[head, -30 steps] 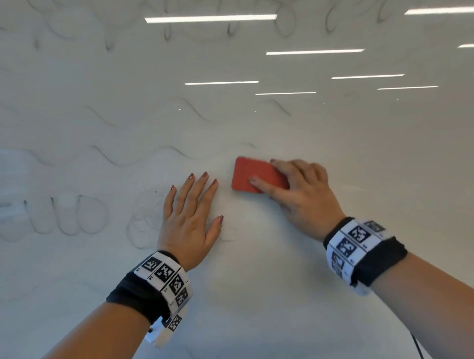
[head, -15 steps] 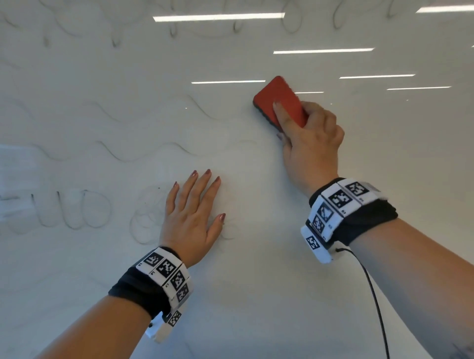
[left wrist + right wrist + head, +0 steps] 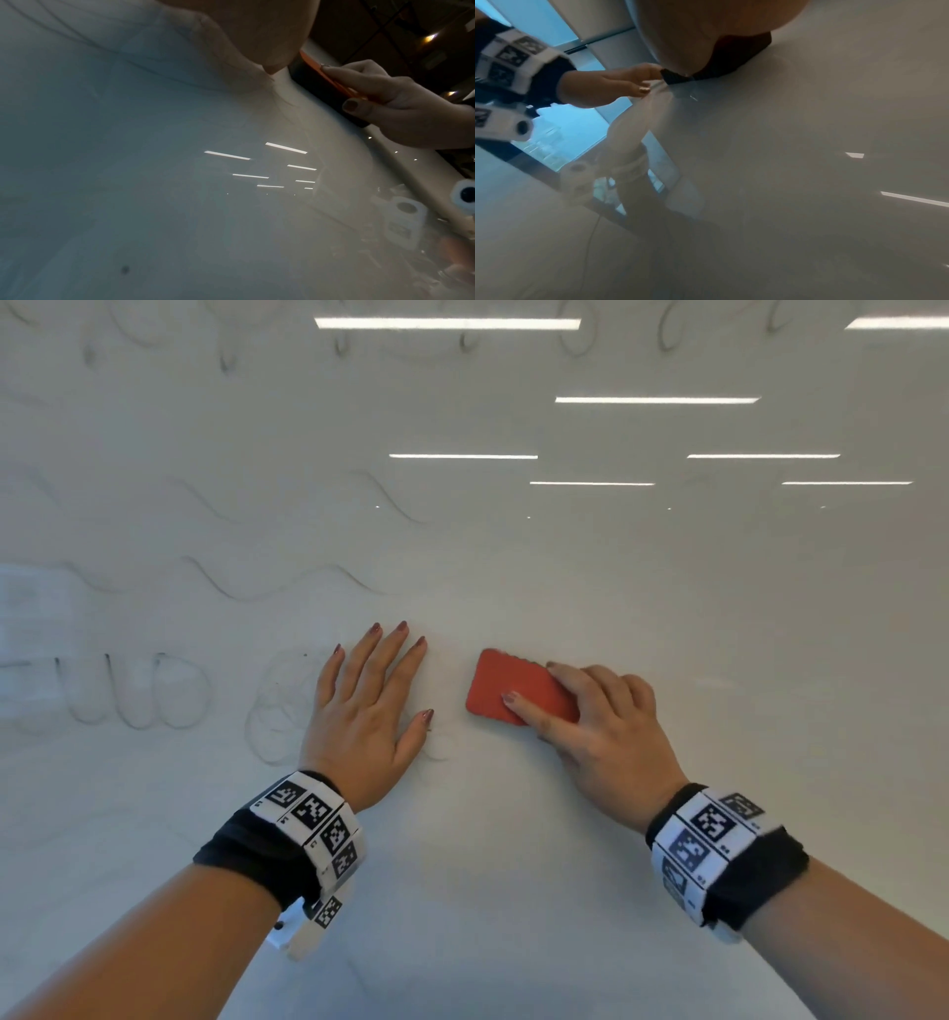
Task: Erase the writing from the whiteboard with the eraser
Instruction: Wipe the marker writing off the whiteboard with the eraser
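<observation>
whiteboard (image 3: 667, 660): fills the head view, glossy, ceiling light strips reflected across the upper right.
eraser (image 3: 513, 685): red back, dark felt underside (the felt shows only in the wrist views), flat against the whiteboard at mid-height, just right of the left hand and apart from it.
right hand (image 3: 611, 737): grips the eraser from its right end, thumb laid across the red back, fingers curled over the far edge. In the left wrist view the thumb and a fingertip pinch the eraser's thin edge.
left hand (image 3: 367, 711): fingers straight and slightly spread, palm flat on the whiteboard, holds nothing.
writing (image 3: 138, 690): faint grey loops left of the left hand, partly smeared, not readable as words. A scribbled round shape (image 3: 282, 706) sits partly under the left hand's edge.
wavy lines (image 3: 267, 582): two rows above the left hand, the right ends fade out above the eraser.
top row (image 3: 575, 336): more looping strokes along the upper edge, too pale to read.
wrist bands (image 3: 313, 834): black cuff on each wrist with white blocks of square black-and-white coded markers, tiny print beside them is too small to read.
area right of eraser: plain white, a faint smudge (image 3: 719, 683) just beyond the right hand.
</observation>
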{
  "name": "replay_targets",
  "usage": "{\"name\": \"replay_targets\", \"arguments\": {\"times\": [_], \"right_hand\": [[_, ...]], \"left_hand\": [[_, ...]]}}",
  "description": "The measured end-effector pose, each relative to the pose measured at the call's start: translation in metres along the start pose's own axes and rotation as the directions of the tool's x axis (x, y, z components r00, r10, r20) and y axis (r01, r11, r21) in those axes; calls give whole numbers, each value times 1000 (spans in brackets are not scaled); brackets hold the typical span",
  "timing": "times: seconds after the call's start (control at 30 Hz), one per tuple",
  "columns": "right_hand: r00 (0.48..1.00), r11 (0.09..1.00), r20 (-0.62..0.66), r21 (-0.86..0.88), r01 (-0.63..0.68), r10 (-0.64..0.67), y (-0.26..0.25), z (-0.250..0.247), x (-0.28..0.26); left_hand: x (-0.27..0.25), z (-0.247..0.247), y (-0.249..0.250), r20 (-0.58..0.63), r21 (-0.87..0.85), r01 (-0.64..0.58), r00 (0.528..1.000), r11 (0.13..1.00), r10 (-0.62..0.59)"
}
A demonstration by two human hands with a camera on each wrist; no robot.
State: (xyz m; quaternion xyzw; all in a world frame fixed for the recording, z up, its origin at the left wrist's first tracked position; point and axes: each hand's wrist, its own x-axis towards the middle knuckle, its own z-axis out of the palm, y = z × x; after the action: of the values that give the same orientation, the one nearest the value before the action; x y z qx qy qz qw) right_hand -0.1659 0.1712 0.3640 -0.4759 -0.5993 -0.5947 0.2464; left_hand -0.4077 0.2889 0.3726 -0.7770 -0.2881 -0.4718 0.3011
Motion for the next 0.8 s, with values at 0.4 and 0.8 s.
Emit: {"name": "replay_targets", "arguments": {"times": [0.4,0.8], "right_hand": [[889,887,-80,150,-437,451,9,-13,87],[944,885,-30,359,-297,329,-45,-4,62]], "left_hand": [[0,-1,-1,23,-7,-1,1000,1000,1],[33,-17,17,-129,-8,-188,974,982,185]]}}
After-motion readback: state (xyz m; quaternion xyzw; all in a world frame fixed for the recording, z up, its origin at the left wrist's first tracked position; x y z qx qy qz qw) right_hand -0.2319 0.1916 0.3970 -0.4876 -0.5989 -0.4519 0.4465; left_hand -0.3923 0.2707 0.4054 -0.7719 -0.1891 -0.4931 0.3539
